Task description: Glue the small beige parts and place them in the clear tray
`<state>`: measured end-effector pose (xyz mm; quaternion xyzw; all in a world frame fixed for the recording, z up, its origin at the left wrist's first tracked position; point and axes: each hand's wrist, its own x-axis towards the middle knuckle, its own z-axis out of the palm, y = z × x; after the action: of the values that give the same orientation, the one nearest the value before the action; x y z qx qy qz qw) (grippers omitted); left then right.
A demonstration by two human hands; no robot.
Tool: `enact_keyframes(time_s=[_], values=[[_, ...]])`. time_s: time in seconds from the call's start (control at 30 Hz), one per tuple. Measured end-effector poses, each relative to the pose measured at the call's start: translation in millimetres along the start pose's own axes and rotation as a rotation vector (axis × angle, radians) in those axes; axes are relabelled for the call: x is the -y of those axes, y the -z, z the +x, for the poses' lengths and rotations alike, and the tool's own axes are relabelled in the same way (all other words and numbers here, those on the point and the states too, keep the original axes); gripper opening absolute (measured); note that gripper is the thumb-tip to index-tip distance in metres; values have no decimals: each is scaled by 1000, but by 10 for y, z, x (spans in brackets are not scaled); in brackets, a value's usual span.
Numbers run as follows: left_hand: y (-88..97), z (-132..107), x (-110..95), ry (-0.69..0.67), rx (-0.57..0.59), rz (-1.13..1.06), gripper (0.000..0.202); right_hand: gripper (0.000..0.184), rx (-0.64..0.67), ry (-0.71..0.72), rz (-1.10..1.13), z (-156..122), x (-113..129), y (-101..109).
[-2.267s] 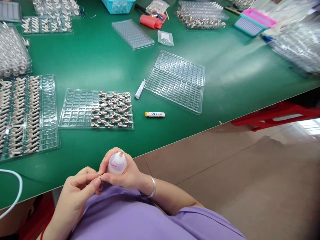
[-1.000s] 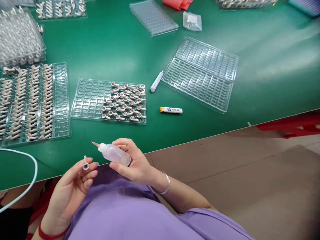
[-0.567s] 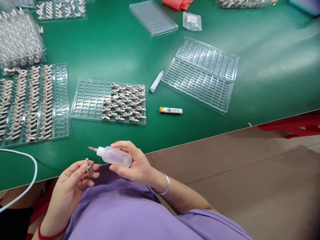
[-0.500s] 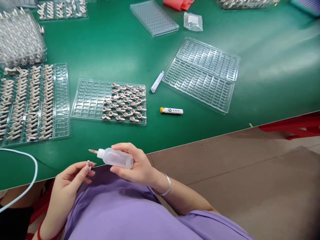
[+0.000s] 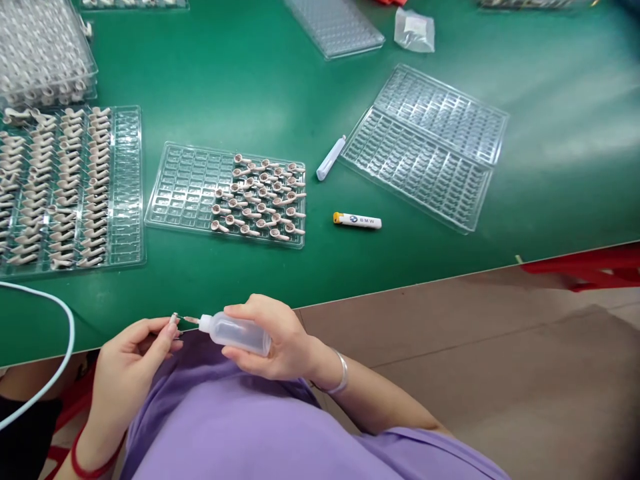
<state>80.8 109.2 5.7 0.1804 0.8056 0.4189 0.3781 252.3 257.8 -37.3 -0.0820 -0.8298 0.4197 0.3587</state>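
My right hand (image 5: 275, 337) is wrapped round a translucent squeeze bottle (image 5: 240, 332) lying nearly level, its white cap and thin needle tip (image 5: 190, 320) pointing left. Between thumb and fingertips of my left hand (image 5: 143, 350) is pinched a small white part (image 5: 174, 319), mostly covered by the fingers. The needle tip reaches right up to this part; whether they touch I cannot tell. Beyond the hands, a clear tray (image 5: 175, 193) holds many small beige spoon-shaped parts (image 5: 265, 193) in its right half.
At left lies a larger clear tray (image 5: 127, 193) with rows of beige parts, and stacked trays (image 5: 45, 53) behind it. A BMW-marked lighter (image 5: 357, 221), a white tube (image 5: 331, 159) and a clear blister tray (image 5: 425, 147) lie rightward. A white cable (image 5: 67, 333) curves at lower left.
The bottle's needle tip has come down and closer to the small part in my left hand. The whole view has shifted, so the trays sit a little higher and further right.
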Motion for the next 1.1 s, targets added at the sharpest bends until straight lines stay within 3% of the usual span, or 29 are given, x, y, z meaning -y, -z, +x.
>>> enact_keyframes(time_s=[0.87,0.97,1.1], values=[[10,9,52,-104,26,76,32,37,-19,-23,15,-26,-7,12],[-9,10,78,-314,-16,204,23,38,-35,-81,59,-35,-7,28],[-47,51,185,-828,-279,574,13,41,-17,-66,56,-36,-13,27]])
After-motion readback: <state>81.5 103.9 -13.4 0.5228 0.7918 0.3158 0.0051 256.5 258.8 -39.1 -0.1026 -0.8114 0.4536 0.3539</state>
